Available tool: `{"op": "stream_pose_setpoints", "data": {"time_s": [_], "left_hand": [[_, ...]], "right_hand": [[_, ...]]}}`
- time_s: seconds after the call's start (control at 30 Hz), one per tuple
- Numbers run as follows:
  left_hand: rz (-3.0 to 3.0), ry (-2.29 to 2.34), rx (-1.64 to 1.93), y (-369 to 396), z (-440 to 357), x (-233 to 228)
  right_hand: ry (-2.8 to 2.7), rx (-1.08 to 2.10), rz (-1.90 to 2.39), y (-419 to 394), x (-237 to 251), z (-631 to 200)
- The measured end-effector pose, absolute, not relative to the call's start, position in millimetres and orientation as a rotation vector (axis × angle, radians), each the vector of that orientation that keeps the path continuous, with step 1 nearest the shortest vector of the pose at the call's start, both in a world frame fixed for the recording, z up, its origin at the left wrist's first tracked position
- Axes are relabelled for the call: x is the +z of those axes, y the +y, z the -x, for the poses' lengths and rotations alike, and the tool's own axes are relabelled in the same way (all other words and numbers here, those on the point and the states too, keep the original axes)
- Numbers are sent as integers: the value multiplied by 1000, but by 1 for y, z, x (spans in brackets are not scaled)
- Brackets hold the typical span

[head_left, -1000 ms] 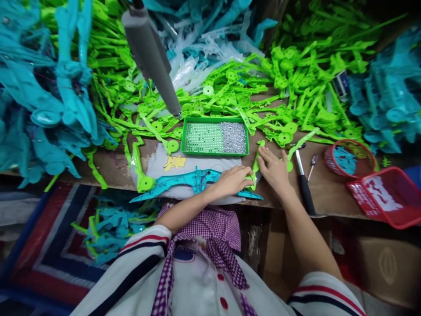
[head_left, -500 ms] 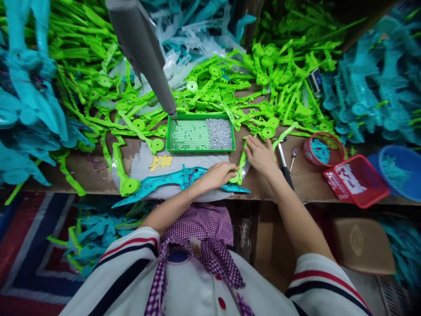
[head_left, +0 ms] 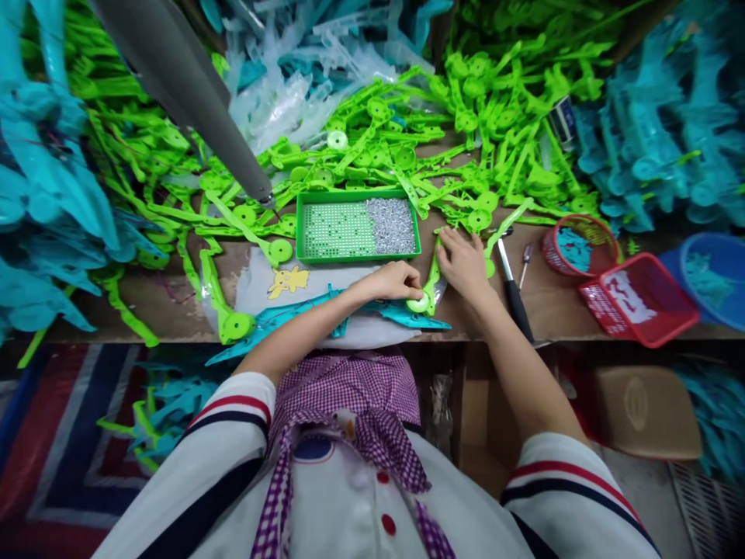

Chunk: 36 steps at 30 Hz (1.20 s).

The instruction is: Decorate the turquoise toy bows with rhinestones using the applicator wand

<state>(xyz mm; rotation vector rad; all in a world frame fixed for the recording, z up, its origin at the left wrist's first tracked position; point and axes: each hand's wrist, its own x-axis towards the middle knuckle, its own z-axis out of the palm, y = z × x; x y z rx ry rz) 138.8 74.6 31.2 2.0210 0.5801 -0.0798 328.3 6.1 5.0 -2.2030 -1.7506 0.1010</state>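
My left hand (head_left: 396,281) is closed, fingertips pinched at the round end of a green plastic part (head_left: 419,301). The fingers of my right hand (head_left: 464,262) lie stretched out over the upper end of that same part, beside another green piece. Under my left forearm a long blue plastic piece (head_left: 285,317) with thin wires rests on a grey cloth (head_left: 256,272) with a yellow cartoon figure. Whatever sits beneath my left fingertips is hidden.
Behind the cloth stands a green tray (head_left: 299,233) of small screws, with a grey hanging power screwdriver (head_left: 233,147) left of it. A hammer (head_left: 515,299), a small screwdriver (head_left: 524,264) and red baskets (head_left: 646,334) lie right. Green parts (head_left: 372,147) pile up behind.
The hanging screwdriver has swung left, off the tray. My left hand has curled more tightly at the green part's round end. My right hand stays in about the same place.
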Motion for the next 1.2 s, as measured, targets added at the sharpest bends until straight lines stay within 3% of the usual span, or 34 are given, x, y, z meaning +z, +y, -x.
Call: {"op": "stream_pose_setpoints", "data": {"time_s": [0.67, 1.07, 1.2], "left_hand": [[-2042, 579, -48, 69, -135, 30], [-2058, 582, -43, 67, -138, 21], [-2047, 581, -39, 67, -137, 21]], "right_hand": [[-1628, 36, 2221, 5, -8, -331], [-1834, -21, 2345, 5, 17, -335], [-1661, -125, 2146, 23, 57, -305]]}}
